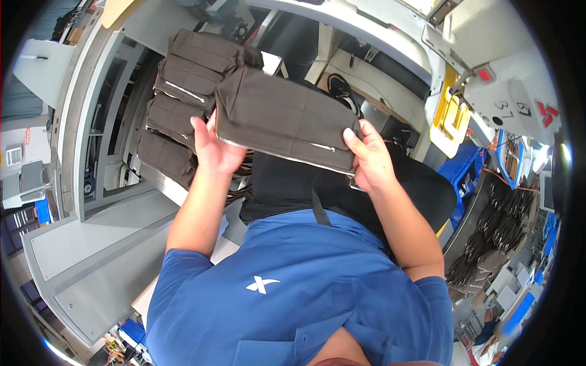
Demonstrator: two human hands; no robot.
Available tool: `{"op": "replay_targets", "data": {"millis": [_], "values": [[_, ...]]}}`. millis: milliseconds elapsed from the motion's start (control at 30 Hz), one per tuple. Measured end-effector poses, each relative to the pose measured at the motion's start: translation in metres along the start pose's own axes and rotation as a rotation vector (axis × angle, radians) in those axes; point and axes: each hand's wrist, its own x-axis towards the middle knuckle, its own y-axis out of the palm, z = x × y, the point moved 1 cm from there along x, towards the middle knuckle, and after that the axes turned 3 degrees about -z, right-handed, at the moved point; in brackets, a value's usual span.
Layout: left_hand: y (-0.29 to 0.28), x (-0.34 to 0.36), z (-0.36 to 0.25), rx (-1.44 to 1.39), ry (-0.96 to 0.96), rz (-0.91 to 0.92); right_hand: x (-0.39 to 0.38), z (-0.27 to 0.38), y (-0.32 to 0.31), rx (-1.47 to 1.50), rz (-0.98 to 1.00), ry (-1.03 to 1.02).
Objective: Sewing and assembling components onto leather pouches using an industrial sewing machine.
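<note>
In front of me I hold a dark grey-brown fabric bundle (pixel 284 116), rectangular and creased, with a light edge and a short silver strip like a zip along its near side. My left hand (pixel 218 149) supports its left end, thumb raised and some fingers hidden behind the fabric. At the right end my right hand (pixel 370 157) grips it, thumb on top and fingers around the edge. Just left of my left hand are piled similar dark fabric bundles (pixel 177 113), some showing silver strips. The held bundle overlaps the pile's right side.
A grey machine housing (pixel 101 256) stands at the left. White machine parts arch over the far side, with a yellow bracket (pixel 450 119) at the right. Blue bins (pixel 461 177) and dark looped bundles (pixel 500 226) lie farther right. Black shoes (pixel 342 88) show beyond the held bundle.
</note>
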Motion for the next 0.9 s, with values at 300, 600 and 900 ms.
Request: {"op": "replay_targets", "data": {"millis": [300, 600, 900], "values": [[0.073, 0.014, 0.023, 0.289, 0.285, -0.195, -0.015, -0.006, 0.026, -0.504, 0.224, -0.327], [0.148, -0.096, -0.212, 0.413, 0.992, -0.082, 0.026, -0.027, 0.000, -1.322, 0.177, -0.377], [0.214, -0.166, -0.221, 0.160, 0.860, 0.470, 0.034, -0.034, 0.023, -1.437, 0.135, -0.446]]}}
